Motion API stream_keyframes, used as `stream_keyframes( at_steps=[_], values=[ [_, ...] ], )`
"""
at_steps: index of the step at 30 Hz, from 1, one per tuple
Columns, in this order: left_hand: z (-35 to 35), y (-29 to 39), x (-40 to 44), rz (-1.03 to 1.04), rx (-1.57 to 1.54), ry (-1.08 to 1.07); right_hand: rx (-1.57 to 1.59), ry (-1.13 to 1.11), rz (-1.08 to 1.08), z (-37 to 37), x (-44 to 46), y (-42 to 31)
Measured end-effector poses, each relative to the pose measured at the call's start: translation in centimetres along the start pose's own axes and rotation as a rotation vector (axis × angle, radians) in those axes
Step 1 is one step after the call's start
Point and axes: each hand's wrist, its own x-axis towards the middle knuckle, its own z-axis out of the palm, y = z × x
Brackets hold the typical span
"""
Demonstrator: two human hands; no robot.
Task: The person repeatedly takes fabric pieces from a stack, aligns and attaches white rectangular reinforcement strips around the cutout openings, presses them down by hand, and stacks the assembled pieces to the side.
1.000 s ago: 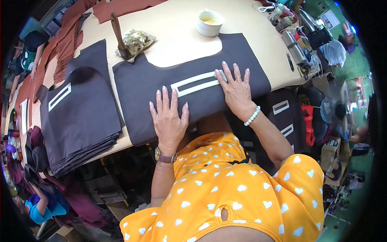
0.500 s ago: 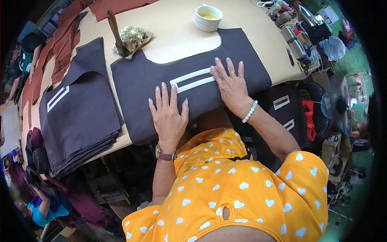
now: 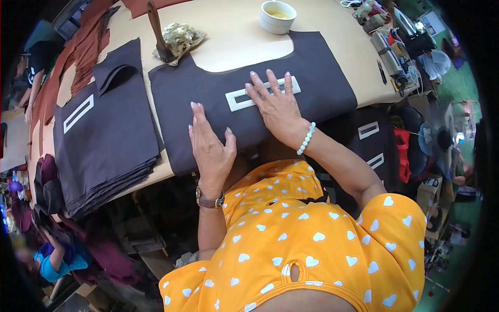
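Observation:
A dark fabric piece [image 3: 322, 73] with a curved cut-out lies over the table's front edge. On it is a white rectangular strip frame [image 3: 239, 104]. My right hand [image 3: 275, 109], with a beaded bracelet, lies palm down across the middle of the frame, fingers spread. Left of the frame, my left hand [image 3: 210, 148], wearing a watch, rests on the fabric on its edge, thumb apart, holding nothing. A brush [image 3: 158, 34] stands in a pasty heap [image 3: 182, 39] at the fabric's back left corner.
A white cup [image 3: 277, 18] of yellowish stuff stands behind the fabric. On the left lies a stack of dark pieces [image 3: 109, 135], one with a white frame. Tools and boxes [image 3: 390, 52] crowd the right side. Other people [image 3: 60, 260] are at the far left.
My right hand has slid left along the white frame, uncovering its right end. My left hand has turned onto its side, its fingers now closer together and away from the frame.

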Motion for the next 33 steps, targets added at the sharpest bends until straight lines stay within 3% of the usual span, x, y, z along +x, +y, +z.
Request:
stream_keyframes(
  at_steps=[4,13,16,19,20,23,26,30,33],
  values=[
    [-0.1,-0.9,-0.2,-0.006,-0.016,0.034,0.015,-0.004,-0.052,-0.5,0.9,-1.2],
    [0.7,-0.7,-0.5,0.091,0.292,0.023,0.156,0.011,-0.136,-0.3,1.5,-1.2],
    [0.7,-0.7,-0.5,0.093,0.341,0.004,0.359,-0.032,-0.216,-0.8,1.2,-0.5],
    [0.7,-0.5,-0.5,0.087,0.352,0.008,0.707,-0.303,-0.288,-2.7,1.0,1.9],
    [0.7,-0.5,-0.4,0.086,0.351,0.014,0.815,-0.233,-0.298,-1.6,0.4,2.6],
    [0.8,-0.5,-0.5,0.083,0.35,0.018,0.703,-0.095,0.006,-0.7,-2.1,5.0],
    [0.7,-0.5,-0.4,0.091,0.368,0.017,0.361,-0.049,0.296,-0.1,-4.1,6.2],
    [0.7,-0.4,-0.5,0.1,0.378,0.005,-0.125,-0.025,0.227,0.9,-3.8,5.4],
    [0.7,-0.4,-0.4,0.093,0.375,0.006,-0.259,-0.183,0.209,-1.1,-3.5,3.9]
  ],
)
